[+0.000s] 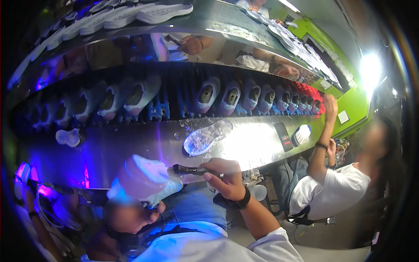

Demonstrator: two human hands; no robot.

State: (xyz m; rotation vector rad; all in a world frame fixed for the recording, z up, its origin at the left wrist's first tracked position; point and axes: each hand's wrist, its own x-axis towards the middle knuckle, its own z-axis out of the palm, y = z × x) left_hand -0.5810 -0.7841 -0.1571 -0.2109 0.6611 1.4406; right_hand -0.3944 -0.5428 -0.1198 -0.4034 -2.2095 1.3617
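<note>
My left hand [128, 214] grips a white shoe [146, 177] from below, sole side turned up, low and left of centre under violet light. My right hand [227, 179] holds a dark-handled brush [192, 170] pointing left, its bristles touching the shoe's sole. A black band sits on my right wrist. Just beyond the brush, a translucent outsole [206, 137] lies flat on the shiny metal bench [131, 148].
Behind the bench a conveyor carries a row of white shoes [227, 98] on blue holders. More soles line a top shelf [126, 15]. A phone [283, 136] lies on the bench at right. A co-worker in a white shirt [327, 192] sits at right, an arm raised.
</note>
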